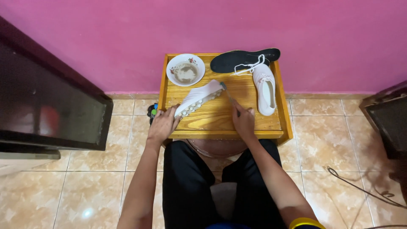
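My left hand [163, 124] grips a white shoe [198, 98] by its heel end, tilted on its side on a small wooden table [275, 127]. My right hand [243, 120] holds a thin brush [227, 94], whose head touches the toe end of that shoe. A second white shoe [265, 88] stands upright at the table's right side, its laces trailing over a black insole [243, 58] at the back. A white bowl [185, 70] with murky liquid sits at the back left corner.
A pink wall [127, 42] runs behind the table. Dark cabinets stand at the left [46, 106] and right [388, 118]. A small colourful object [153, 111] lies on the tiled floor beside the table's left edge. A cable [360, 186] lies on the floor to the right.
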